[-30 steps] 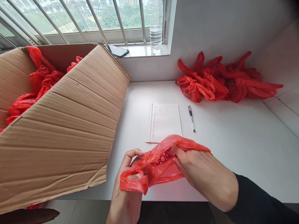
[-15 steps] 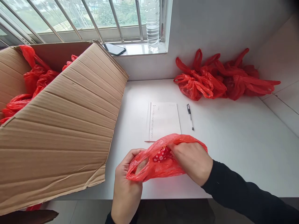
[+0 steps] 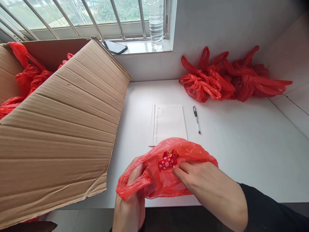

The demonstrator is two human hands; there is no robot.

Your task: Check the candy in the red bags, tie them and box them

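Observation:
My left hand grips a thin red plastic bag by its left side, with a handle loop over the thumb. The bag's mouth gapes upward. Inside it lie small red packets with white round patterns, one with a gold mark. My right hand reaches into the mouth from the right, thumb and fingers pinched together just beside the packets. A tiny red-and-white edge shows at those fingertips; its kind cannot be made out.
An open cardboard box with several red bags stands at left. More tied red bags lie by the wall. A written-on notebook and a pen are on the white table. A phone and water bottle occupy the windowsill.
My right hand has shifted right and down inside the bag, leaving the packets in fuller view. The bag's mouth is wider, and my left hand has moved slightly left and down.

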